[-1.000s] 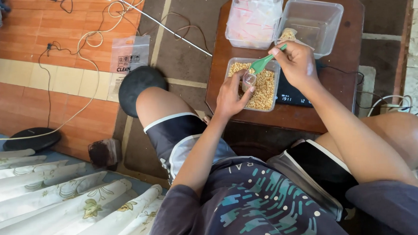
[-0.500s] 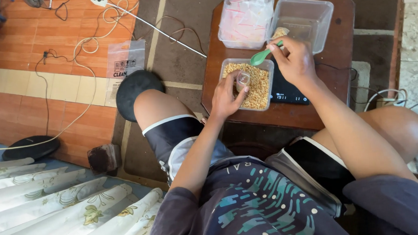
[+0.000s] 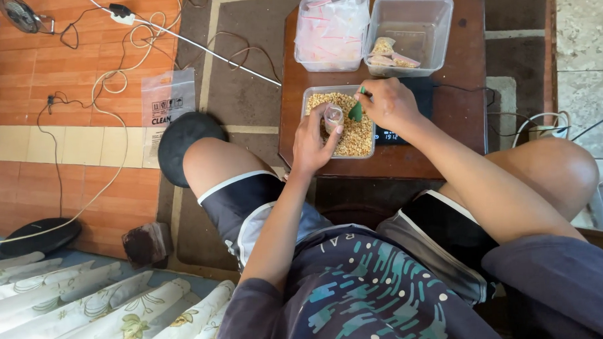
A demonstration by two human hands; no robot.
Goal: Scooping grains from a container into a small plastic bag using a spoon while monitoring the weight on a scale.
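Small dark wood table (image 3: 470,81) w/ cut corners sits on brown rug; orange wood floor at left w/ loose cables. Left hand (image 3: 312,140) pinches a small clear bag (image 3: 333,117) upright over the clear rect tub of tan grain (image 3: 354,130). Right hand (image 3: 388,105) fingers closed round a green scoop (image 3: 357,110), tip at bag mouth. Behind: tub of empty pink-edged baggies (image 3: 329,31), tub w/ few filled bags (image 3: 409,29). Black scale (image 3: 408,127) partly under right hand. Clear printed plastic bag (image 3: 166,97) flat on floor.

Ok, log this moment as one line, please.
left hand: holds small clear bag | right hand: holds green scoop | both over grain tub
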